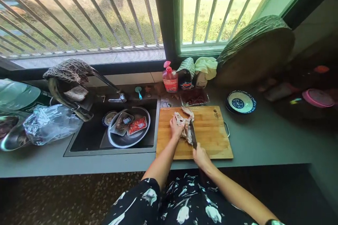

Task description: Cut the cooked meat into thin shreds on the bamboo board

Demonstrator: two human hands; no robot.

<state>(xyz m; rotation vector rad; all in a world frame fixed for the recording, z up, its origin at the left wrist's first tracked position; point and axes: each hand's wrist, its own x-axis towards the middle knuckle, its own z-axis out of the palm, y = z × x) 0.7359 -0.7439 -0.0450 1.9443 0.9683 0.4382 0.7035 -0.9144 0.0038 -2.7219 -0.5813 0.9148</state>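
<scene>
On the wooden cutting board (211,137) near the desk's front edge lies a pale piece of raw meat (186,123), possibly poultry. The left hand (176,129) presses down on it, fingers closed over its left side. The right hand (201,155) is wrapped around a knife (193,134), blade on the meat. The sink (87,137) lies left of the board.

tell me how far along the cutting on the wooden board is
Done: little that shows. The pale raw meat piece looks mostly whole on the rectangular wooden cutting board. In hand: left hand steadies it, right hand presses the dark-bladed knife in. Left: most cuts, apparently.
</scene>
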